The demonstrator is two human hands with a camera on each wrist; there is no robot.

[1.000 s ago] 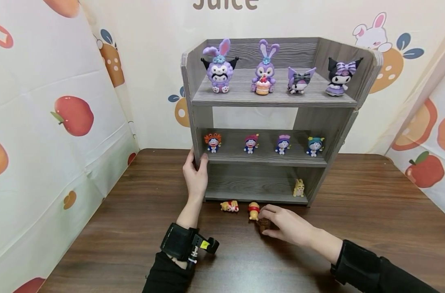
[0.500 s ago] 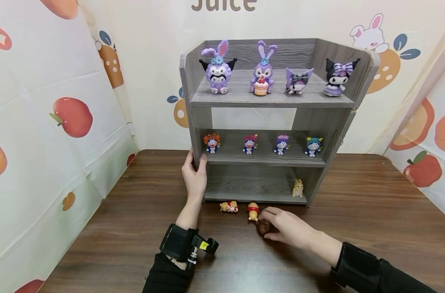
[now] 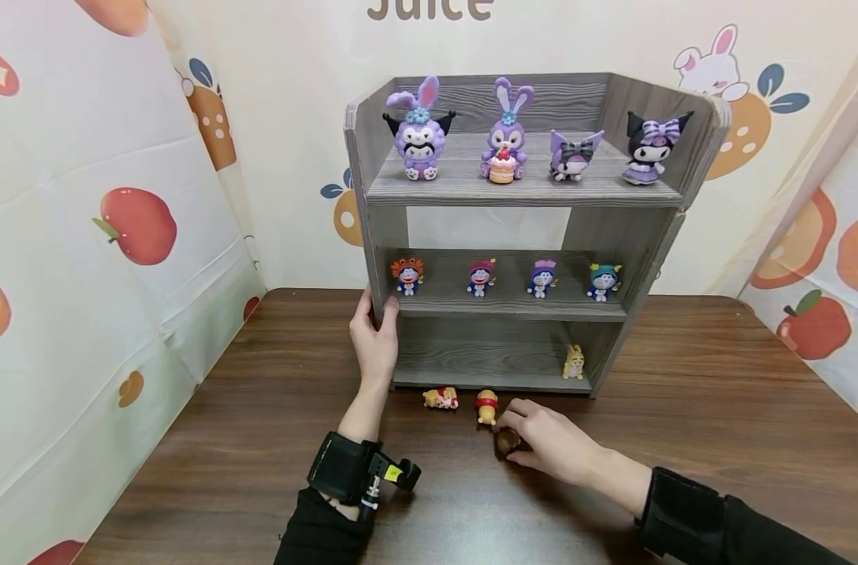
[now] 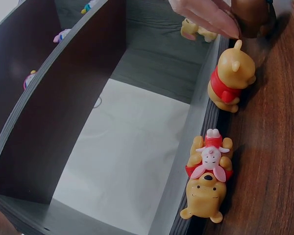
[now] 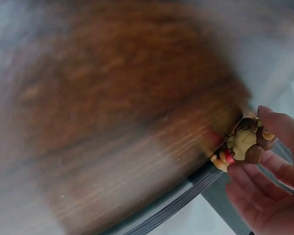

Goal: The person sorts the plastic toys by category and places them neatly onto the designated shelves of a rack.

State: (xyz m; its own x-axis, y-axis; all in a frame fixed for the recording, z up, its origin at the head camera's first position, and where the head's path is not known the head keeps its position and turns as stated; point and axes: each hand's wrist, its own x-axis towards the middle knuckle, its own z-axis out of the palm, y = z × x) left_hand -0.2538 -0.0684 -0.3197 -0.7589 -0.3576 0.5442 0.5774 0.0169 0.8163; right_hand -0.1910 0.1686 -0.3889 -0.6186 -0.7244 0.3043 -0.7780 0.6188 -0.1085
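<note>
My left hand (image 3: pixel 377 341) grips the lower left side panel of a grey wooden display shelf (image 3: pixel 523 201), thumb in front. On the table before the shelf, my right hand (image 3: pixel 552 441) pinches a small brown figurine (image 3: pixel 508 443) between thumb and fingers. In the right wrist view this figurine (image 5: pixel 245 142) shows a cream belly. Just beside it lies a yellow bear figurine (image 3: pixel 487 406) in a red shirt, its back upward in the left wrist view. Farther left, another bear figurine (image 4: pixel 206 196) lies face up, holding a pink piglet.
A yellow rabbit figurine (image 3: pixel 573 362) stands at the right end of the bottom shelf. Several small blue figurines, one with an orange mane (image 3: pixel 408 275), line the middle shelf. Purple figurines, including a bunny with a cake (image 3: pixel 504 149), stand on top. Fruit-printed cloth (image 3: pixel 294 141) surrounds the table.
My right hand turns the brown figurine slightly and draws it a little toward the front of the table. My left hand keeps its place on the shelf panel.
</note>
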